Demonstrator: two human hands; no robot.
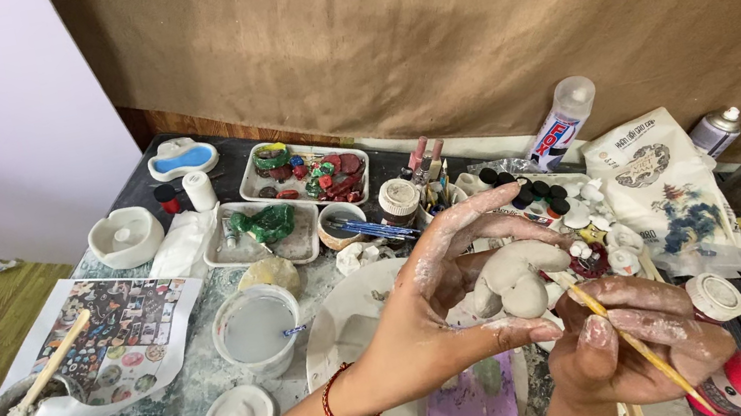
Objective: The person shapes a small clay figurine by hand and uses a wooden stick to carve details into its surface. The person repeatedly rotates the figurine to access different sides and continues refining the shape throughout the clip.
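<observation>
A crowded craft table (174,415) stands against brown paper. The left hand (428,304) cups a pale clay figure (513,279) with fingers curled around it; the right hand (637,339) pinches a thin brush (633,344) just beneath. The damp, slippery clay could slip or dent under pressure.

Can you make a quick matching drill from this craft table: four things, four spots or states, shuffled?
Things:
1. clay figure
2. thin brush
3. white cup of cloudy water
4. wooden stick

Places or states:
A. resting in a pot on the printed paper, far left
B. pinched in the right hand
C. standing on the table, left of both hands
D. cradled by the left hand

Pairs: 1-D, 2-B, 3-C, 4-A
</observation>
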